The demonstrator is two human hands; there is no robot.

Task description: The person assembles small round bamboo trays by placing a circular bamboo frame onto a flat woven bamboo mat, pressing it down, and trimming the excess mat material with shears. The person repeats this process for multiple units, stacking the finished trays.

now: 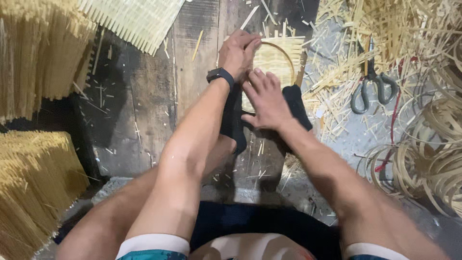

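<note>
Centrally, one small woven bamboo mat (278, 58) with one thin bamboo hoop (284, 50) laid on it lies on the dark wooden board (144, 96), at about 12 o'clock from the person's knees. Left hand (238, 50), with one black wristwatch (220, 75) on its wrist, has its fingers curled together over the mat's left edge, gripping mat and hoop rim. Right hand (267, 98) lies flat with fingers spread apart, pressing on the mat's near edge at 6 o'clock of the hoop; it clamps nothing. Two dark-socked feet (296, 108) rest at the mat's near side, one at each side of the right hand. One pair of grey-handled scissors (373, 84) lies at 3 o'clock of the mat, well apart, among loose bamboo offcuts (346, 58). Several coiled bamboo strips (433, 154) lie at 4 o'clock; their number cannot be counted. Two bundles of bamboo sticks (38, 53) stand at 9 o'clock, and one larger woven panel (134, 19) lies at 11 o'clock.
</note>
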